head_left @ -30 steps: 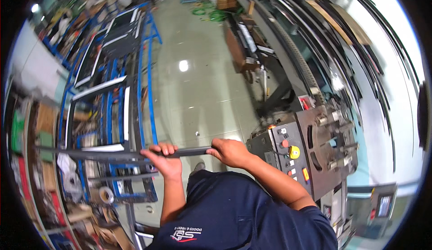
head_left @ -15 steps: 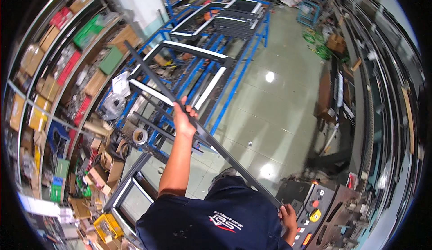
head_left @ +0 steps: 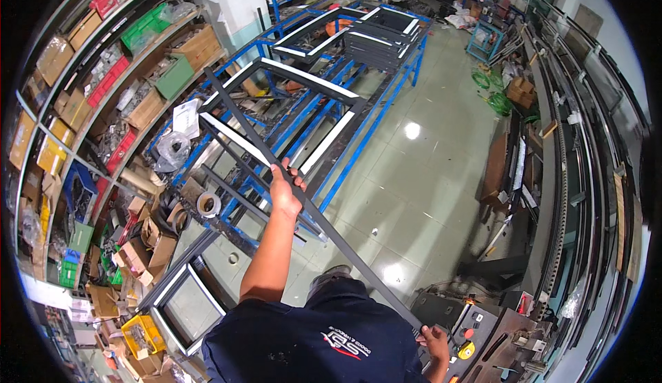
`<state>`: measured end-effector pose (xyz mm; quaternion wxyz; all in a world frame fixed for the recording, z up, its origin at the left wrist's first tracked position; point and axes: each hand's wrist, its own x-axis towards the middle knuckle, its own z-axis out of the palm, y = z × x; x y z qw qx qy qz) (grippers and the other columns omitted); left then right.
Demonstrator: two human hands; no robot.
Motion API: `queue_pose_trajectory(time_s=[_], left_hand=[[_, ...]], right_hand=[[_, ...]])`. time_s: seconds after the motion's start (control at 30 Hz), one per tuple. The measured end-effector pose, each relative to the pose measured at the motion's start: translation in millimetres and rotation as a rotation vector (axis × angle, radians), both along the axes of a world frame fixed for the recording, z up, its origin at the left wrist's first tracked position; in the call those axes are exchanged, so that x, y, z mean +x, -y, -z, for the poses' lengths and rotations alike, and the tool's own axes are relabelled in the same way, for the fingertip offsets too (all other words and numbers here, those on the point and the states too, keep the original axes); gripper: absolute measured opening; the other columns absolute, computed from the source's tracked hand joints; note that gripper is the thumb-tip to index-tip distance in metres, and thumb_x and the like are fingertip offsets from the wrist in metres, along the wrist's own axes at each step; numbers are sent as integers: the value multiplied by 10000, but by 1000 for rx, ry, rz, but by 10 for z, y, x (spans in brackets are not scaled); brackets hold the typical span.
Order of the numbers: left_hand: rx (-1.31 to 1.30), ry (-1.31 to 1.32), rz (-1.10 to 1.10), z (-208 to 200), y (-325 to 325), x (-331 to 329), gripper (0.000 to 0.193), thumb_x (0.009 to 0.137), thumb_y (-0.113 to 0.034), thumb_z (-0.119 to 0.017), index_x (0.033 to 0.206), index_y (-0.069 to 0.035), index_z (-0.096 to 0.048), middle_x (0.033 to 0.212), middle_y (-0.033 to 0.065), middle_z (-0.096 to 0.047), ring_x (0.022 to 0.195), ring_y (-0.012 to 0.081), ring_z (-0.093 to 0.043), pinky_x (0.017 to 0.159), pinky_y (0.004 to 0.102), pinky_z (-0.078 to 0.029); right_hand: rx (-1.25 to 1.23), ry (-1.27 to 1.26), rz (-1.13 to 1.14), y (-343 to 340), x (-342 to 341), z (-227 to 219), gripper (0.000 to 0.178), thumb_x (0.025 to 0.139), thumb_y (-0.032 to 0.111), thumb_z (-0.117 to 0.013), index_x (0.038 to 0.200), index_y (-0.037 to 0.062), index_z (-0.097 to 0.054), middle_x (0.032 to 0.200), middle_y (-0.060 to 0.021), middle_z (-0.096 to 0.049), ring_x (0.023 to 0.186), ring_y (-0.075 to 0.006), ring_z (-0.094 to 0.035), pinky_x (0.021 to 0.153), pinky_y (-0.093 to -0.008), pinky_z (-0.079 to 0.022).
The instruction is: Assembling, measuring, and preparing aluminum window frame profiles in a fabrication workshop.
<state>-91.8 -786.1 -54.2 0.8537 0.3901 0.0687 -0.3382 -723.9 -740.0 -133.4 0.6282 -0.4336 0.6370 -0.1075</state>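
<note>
A long dark grey metal profile bar slants across the view, from the blue workbench at upper left down to the lower right. My left hand is closed round the bar near its middle, fingers curled over the right side. My right hand holds the bar's lower end, just beside my body; part of that grip is hard to make out. The bar's far end passes over a black frame with white strips, which lies on the blue workbench.
More dark frames are stacked farther along the bench. Shelves with bins and cartons line the left. At lower right stands a machine with a control panel. Long profiles run along the right wall. Another frame leans at lower left.
The view has shifted, so the bench and shelves sit a little lower and more to the right. Both hands keep hold of the bar, its lower end now slightly lower and farther left in view.
</note>
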Motion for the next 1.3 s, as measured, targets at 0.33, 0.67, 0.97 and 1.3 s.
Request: queue_pose_trajectory(time_s=[0.33, 0.67, 0.97, 1.3], left_hand=[[-225, 39, 208, -743, 264, -890, 634, 1082, -583, -402, 1554, -163, -362, 1312, 88, -628, 813, 171, -561, 777, 349, -516], [-358, 470, 885, -1086, -74, -2606, 716, 1118, -520, -321, 1634, -30, -244, 1377, 144, -647, 1212, 193, -644, 1059, 346, -494], [-241, 693, 935, -1144, -151, -2948, 546, 1137, -288, -414, 1588, 10, -336, 1471, 196, -573, 1329, 263, -585, 1151, 414, -435], [-287, 669, 808, -1450, 205, -2771, 579, 1143, -388, -325, 1584, -13, -344, 1476, 235, -554, 1285, 330, -614, 1089, 441, -497]], right_hand=[[-156, 264, -153, 538, 827, -418, 324, 993, 232, -730, 780, 75, -543, 768, -25, -643, 772, -137, -630, 741, -310, -497], [-401, 559, -133, 505, 1168, -15, 261, 1062, 263, -624, 934, 38, -593, 842, -76, -689, 809, -191, -691, 812, -384, -574], [123, 689, 91, 342, 985, 188, 308, 1076, 350, -576, 1170, 56, -565, 1236, -144, -662, 973, -257, -694, 873, -413, -550], [384, 541, 356, 144, 588, 731, 436, 1069, 466, -547, 1179, 45, -543, 1058, -150, -713, 874, -289, -714, 757, -417, -579]])
